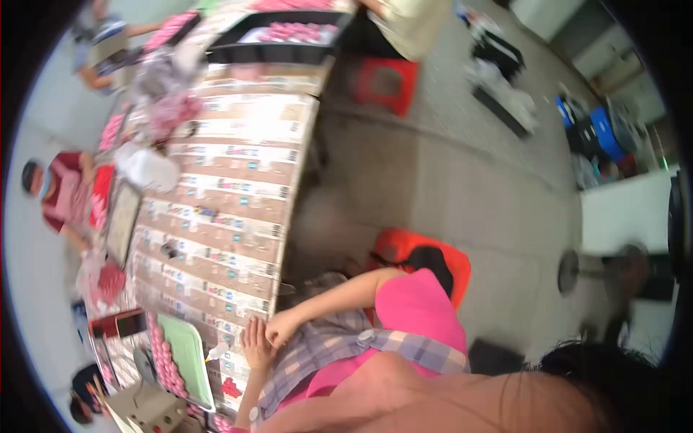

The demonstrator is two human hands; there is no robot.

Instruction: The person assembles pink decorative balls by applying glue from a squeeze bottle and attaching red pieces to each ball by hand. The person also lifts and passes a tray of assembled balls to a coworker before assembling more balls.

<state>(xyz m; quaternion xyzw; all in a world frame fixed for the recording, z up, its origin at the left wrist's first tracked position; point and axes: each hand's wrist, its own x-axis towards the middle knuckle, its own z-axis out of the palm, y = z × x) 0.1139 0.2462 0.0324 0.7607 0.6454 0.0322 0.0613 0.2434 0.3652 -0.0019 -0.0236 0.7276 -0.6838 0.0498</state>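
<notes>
My left hand [256, 343] lies on the edge of the table, its fingers stretched out and flat. Right beside it, touching or almost touching, is my right hand [282, 327] with the fingers curled in; whatever they may hold is hidden. A small white bottle with a yellow tip [217, 351] is close to my left hand. Past the bottle is a pale green tray [189, 353], with a row of pink round pieces [164, 361] along its far side. A cluster of small red pieces [231, 388] sits near my left forearm.
The long table [216, 249] has a printed, striped covering. A grey box-shaped machine [155, 408] stands near the green tray. Farther up are a white container [153, 167] and a black tray [271, 54] holding pink pieces. Co-workers sit around the table. Red stools [390, 85] stand beside it.
</notes>
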